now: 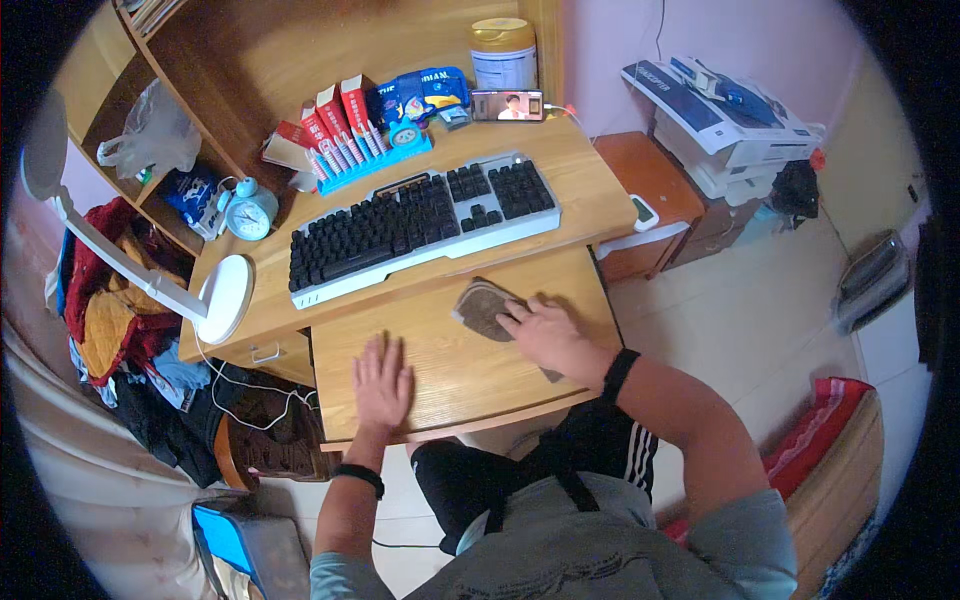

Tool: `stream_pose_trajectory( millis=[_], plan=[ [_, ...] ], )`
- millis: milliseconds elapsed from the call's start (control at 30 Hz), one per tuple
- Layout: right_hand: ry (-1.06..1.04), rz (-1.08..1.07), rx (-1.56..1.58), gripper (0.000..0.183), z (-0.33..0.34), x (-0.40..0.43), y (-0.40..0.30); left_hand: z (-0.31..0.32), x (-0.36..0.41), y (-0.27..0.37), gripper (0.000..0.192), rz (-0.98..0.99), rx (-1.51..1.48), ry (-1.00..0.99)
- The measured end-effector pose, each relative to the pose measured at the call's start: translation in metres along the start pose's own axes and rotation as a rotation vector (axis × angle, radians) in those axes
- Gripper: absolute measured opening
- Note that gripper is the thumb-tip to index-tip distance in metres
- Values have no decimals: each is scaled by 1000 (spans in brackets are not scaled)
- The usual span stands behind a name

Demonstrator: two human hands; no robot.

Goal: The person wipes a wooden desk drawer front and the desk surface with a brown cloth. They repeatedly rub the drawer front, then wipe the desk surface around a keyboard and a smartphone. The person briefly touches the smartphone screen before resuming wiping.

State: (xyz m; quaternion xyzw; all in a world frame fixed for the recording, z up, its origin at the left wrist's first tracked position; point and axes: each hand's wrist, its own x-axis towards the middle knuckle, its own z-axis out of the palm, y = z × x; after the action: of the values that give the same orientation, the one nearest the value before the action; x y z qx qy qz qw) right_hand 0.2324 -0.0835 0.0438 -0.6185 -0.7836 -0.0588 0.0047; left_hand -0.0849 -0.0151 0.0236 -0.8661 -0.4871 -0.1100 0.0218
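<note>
My right hand bears down on a folded brown cloth, fingers bent over it. The cloth lies on the pulled-out wooden keyboard tray, and a corner of it shows below my palm. Palm down, my left hand rests on the left part of the same tray with the thumb apart and nothing held. Above the tray, a black-keyed keyboard with a silver-white frame sits on the wooden desk.
A white desk lamp and a blue alarm clock stand at the left. Behind the keyboard are a blue pen rack, red boxes or books, a propped phone with a cable, and a gold-lidded can.
</note>
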Motion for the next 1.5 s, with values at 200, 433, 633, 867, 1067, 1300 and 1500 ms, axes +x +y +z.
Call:
stream_pose_trajectory(
  millis=[200, 433, 633, 867, 1067, 1300, 1500],
  plan=[
    [60, 42, 41, 48, -18, -30, 9, 16, -4, 31, 68, 84, -36, -85],
    [90, 107, -15, 57, -7, 5, 26, 25, 29, 36, 69, 38, 5, -63],
    [5, 214, 3, 52, 6, 37, 31, 26, 48, 37, 66, 25, 40, -56],
    [-81, 247, 49, 53, 0, 23, 26, 30, 42, 45, 64, -44, 53, -80],
    [-17, 239, 82, 52, 5, 27, 28, 40, 44, 40, 63, -28, 32, -1],
    [-36, 291, 83, 47, 0, 53, 29, 39, 61, 34, 62, -2, 37, 32],
    [-229, 377, 215, 42, 0, 85, 31, 38, 78, 31, 62, -60, 57, -48]
  ],
)
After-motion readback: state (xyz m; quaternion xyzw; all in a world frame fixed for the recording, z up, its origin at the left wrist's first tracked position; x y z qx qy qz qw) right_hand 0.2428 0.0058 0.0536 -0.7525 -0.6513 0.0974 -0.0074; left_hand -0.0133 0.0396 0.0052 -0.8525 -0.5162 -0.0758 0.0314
